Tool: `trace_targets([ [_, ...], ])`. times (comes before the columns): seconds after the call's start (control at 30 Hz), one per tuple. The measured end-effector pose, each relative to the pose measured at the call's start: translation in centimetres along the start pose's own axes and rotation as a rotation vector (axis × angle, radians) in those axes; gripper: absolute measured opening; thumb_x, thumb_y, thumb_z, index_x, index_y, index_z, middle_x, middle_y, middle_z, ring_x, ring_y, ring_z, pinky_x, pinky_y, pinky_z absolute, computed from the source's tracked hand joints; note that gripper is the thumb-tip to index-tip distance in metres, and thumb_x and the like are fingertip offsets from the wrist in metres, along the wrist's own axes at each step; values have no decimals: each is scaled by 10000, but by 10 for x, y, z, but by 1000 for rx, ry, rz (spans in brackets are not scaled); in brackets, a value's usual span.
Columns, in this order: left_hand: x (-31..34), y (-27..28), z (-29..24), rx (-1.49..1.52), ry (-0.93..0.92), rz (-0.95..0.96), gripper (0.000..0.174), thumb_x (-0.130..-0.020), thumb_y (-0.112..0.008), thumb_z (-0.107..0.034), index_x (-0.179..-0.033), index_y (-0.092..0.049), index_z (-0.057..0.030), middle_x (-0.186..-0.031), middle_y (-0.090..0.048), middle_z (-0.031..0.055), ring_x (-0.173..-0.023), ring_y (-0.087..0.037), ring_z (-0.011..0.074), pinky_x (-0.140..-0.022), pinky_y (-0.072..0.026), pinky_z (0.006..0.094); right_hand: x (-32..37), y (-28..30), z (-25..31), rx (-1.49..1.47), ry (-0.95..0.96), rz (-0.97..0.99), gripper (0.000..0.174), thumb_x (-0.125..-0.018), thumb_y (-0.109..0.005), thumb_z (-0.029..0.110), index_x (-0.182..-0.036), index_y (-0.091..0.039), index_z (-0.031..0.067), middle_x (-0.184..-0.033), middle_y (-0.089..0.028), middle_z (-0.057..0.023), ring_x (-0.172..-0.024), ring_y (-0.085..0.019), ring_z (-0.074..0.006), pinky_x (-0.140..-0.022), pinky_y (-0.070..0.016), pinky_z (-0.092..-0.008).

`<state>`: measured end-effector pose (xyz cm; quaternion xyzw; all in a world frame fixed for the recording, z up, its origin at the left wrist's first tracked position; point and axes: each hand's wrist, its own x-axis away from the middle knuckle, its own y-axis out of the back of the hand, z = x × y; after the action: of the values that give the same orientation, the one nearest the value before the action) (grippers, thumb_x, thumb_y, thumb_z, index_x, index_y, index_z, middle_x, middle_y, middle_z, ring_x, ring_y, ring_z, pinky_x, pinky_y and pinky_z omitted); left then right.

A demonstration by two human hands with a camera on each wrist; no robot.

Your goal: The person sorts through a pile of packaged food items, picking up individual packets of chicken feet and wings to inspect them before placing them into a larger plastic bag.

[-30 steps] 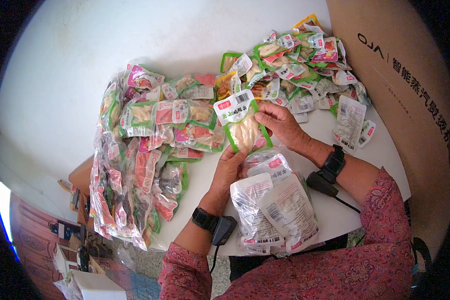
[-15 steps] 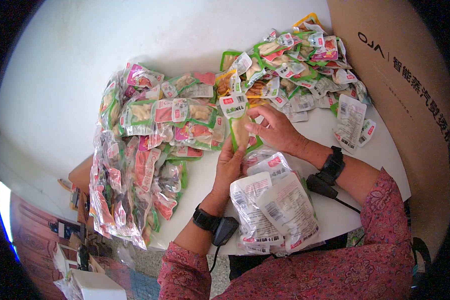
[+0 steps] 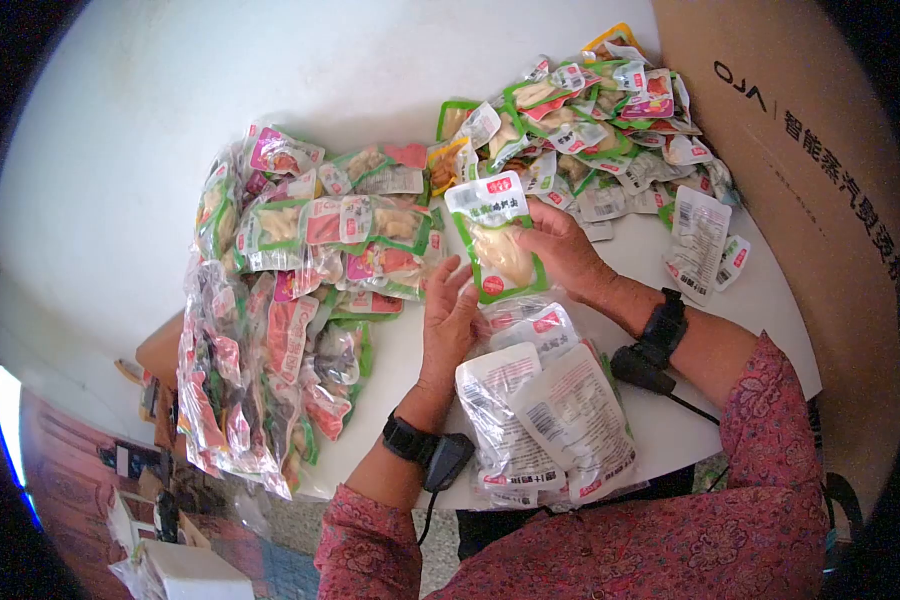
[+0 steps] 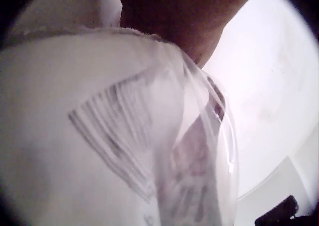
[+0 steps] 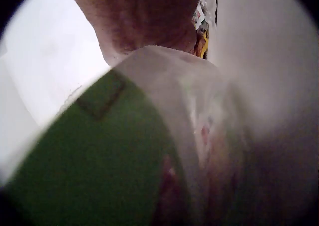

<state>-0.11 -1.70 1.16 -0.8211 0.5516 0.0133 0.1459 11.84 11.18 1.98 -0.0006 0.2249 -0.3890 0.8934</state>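
In the head view my right hand (image 3: pixel 568 250) pinches a sealed food packet (image 3: pixel 504 255) by its right edge, thumb on the front. The packet has a white printed top, a green border and a clear window showing pale pieces. My left hand (image 3: pixel 450 318) is beside the packet's lower left corner, fingers parted and lightly bent, holding nothing. Below both hands lies a clear plastic bag (image 3: pixel 532 318) with white-backed packets (image 3: pixel 580 420) in and on it. In the left wrist view a blurred barcoded packet (image 4: pixel 114 131) hides most of the left hand.
Bagged packets (image 3: pixel 290 330) cover the left of the white table (image 3: pixel 400 400). A loose heap of packets (image 3: pixel 590 130) spreads at the back right, with a white packet (image 3: pixel 698 245) to its front. A tall cardboard box (image 3: pixel 800 200) stands along the right side.
The left hand has let go of the packet and drawn slightly back to the left. The right hand, off the packet half a second ago, grips it again, and its front faces up more squarely.
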Motion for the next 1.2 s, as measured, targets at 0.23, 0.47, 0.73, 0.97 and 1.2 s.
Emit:
trace_targets([
  [0.23, -2, -2, 7, 131, 215, 68, 196, -873, -483, -103, -1059, -476, -45, -894, -594, 46, -630, -544, 56, -473, -439, 165, 2, -2, 1, -7, -113, 91, 224, -810, -527, 144, -973, -574, -3, -850, -598, -32, -766, -547, -83, -687, -451, -233],
  [0.47, -1, 0, 7, 155, 212, 63, 183, -866, -492, -96, -1043, -494, -48, -896, -585, 34, -599, -515, 40, -456, -407, 149, 2, 0, -2, -9, -66, 85, 229, -810, -562, 182, -942, -586, -3, -837, -600, -30, -748, -540, -74, -669, -450, -231],
  [0.73, 5, -4, -4, 72, 133, -51, 133, -861, -528, -161, -965, -555, -82, -678, -537, -35, -436, -376, 17, -381, -295, 159, 5, 1, 3, 189, -51, 274, 218, -838, -539, 156, -986, -565, -3, -859, -581, -7, -764, -515, -47, -673, -437, -213],
  [0.97, 5, -1, -3, 75, 132, -94, 203, -878, -496, -282, -854, -563, -92, -554, -429, -52, -427, -350, 37, -389, -258, 186, 6, 0, 15, 208, -127, 285, 251, -861, -517, 205, -969, -578, -13, -823, -577, -3, -760, -503, -46, -682, -428, -210],
  [1.2, 7, -1, -8, -45, 128, -67, 365, -885, -423, -422, -853, -537, -76, -513, -410, -25, -432, -365, 57, -395, -265, 193, 5, 1, 12, 161, -157, 215, 348, -885, -475, 285, -982, -580, -33, -837, -592, -19, -778, -510, -55, -706, -428, -212],
])
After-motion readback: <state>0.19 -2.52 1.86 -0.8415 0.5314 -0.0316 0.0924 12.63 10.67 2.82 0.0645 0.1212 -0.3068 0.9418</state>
